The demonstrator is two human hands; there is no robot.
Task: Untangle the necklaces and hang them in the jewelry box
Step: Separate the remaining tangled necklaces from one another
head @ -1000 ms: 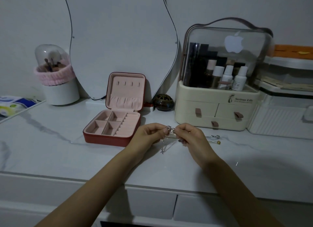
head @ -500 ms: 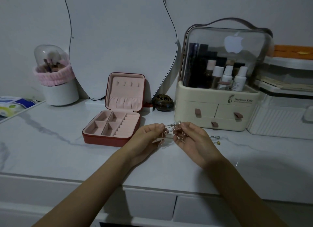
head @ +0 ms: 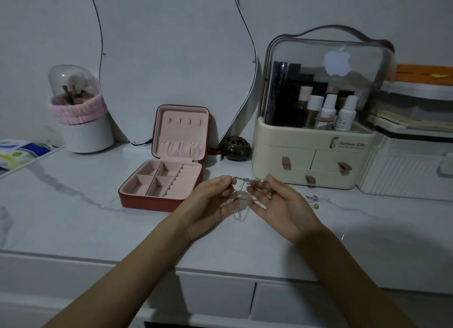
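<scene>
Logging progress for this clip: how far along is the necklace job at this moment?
Done: the jewelry box lies open, lid up. In hand: the left hand and right hand pinch a tangled silver necklace between them above the table. Left: the lid hooks are all bare, so nothing is hung, and another small piece lies on the table to the right.
</scene>
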